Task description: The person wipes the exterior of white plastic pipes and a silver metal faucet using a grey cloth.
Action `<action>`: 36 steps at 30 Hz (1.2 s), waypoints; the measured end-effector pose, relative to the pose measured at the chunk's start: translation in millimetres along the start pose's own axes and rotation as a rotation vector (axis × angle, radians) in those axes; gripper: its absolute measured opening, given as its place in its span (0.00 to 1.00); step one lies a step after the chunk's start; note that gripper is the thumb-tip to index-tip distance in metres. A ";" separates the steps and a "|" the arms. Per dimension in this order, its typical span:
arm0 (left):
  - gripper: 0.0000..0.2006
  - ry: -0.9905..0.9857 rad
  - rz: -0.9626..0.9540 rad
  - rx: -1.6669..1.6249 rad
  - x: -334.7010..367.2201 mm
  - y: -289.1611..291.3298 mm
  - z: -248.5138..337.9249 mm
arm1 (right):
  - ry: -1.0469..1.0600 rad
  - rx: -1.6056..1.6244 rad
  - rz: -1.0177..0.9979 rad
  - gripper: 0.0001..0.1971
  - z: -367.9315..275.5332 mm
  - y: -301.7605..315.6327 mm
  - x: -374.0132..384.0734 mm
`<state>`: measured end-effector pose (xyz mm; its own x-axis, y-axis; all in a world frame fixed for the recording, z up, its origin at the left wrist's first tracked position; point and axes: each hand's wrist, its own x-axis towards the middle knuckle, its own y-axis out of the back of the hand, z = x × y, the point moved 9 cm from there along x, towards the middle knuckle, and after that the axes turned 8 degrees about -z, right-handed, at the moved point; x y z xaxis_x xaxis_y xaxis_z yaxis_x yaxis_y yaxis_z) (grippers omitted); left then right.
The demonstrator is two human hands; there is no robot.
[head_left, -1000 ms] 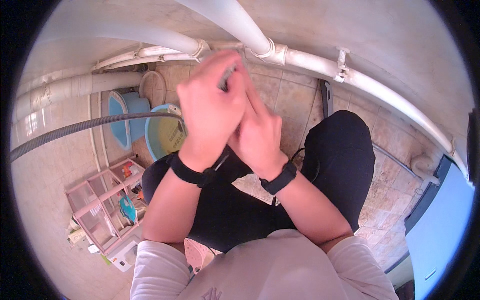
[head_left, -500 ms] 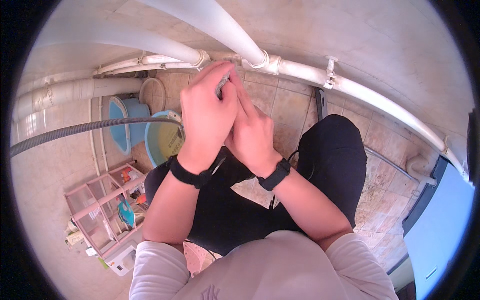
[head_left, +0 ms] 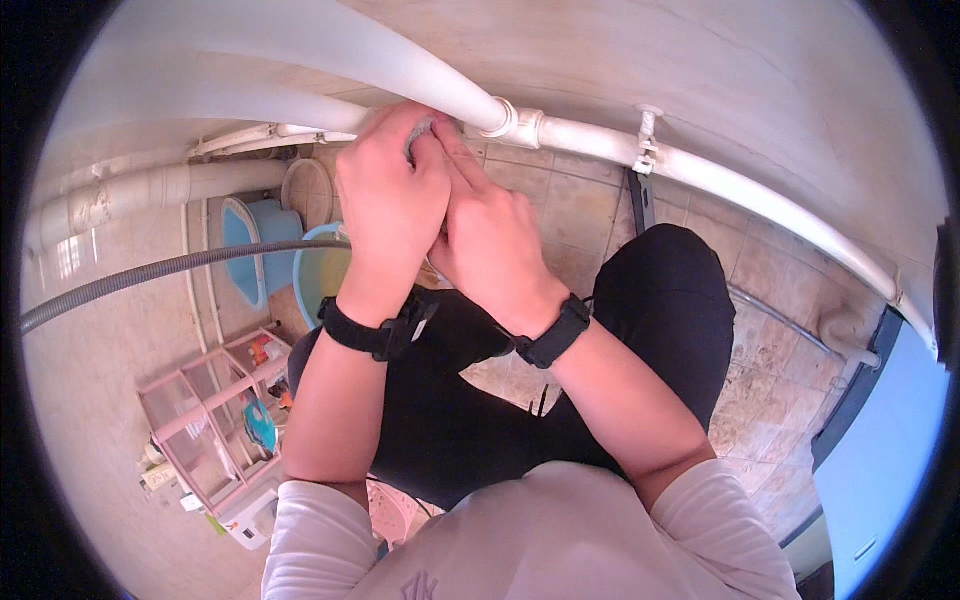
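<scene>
My left hand (head_left: 392, 195) is closed, its fingers curled around a small grey, rough-textured piece (head_left: 418, 138), of which only a strip shows between thumb and fingers. Pressed close against it is my right hand (head_left: 492, 238), its fingers bent together and reaching toward the same piece. What the right fingertips grip is hidden by the hands. Both hands are up against the white pipes, just left of the white pipe joint (head_left: 515, 122). Each wrist wears a black strap.
A white pipe (head_left: 720, 190) runs along the wall to the right. A grey corrugated hose (head_left: 180, 265) crosses at left, near blue basins (head_left: 258, 250). Below stands a pink rack (head_left: 205, 415) with small items. A blue panel (head_left: 885, 470) is at right.
Both hands have shifted a little left and up along the pipes, still together around the grey piece. The view has moved slightly too.
</scene>
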<state>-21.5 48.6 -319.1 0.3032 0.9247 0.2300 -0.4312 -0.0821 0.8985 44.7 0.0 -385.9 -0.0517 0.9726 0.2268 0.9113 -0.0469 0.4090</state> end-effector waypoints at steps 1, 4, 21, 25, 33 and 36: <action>0.11 0.030 -0.026 0.006 2.2 -1.7 -1.3 | 0.000 -0.005 0.007 0.31 -1.4 3.1 0.1; 0.10 0.040 -0.057 0.027 2.5 -8.8 2.7 | -0.017 0.037 0.072 0.31 -1.1 7.4 -8.4; 0.29 0.149 0.405 -0.373 -42.2 41.3 -22.8 | 0.052 0.171 0.184 0.36 -10.1 5.9 15.9; 0.22 0.281 0.229 -0.406 -40.2 20.4 -34.4 | -0.013 0.178 0.050 0.26 7.8 -5.7 18.9; 0.11 0.474 -0.055 -0.294 -72.9 -5.4 -49.7 | -0.075 0.087 -0.046 0.42 2.2 -4.0 -19.7; 0.12 0.448 0.055 -0.414 -59.4 4.3 -35.5 | -0.031 0.182 0.058 0.40 -2.4 9.1 2.7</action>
<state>-71.5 6.5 -342.2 -0.0769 0.9970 0.0113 -0.7578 -0.0658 0.6492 51.9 1.6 -379.4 0.0135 0.9761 0.2169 0.9713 -0.0644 0.2290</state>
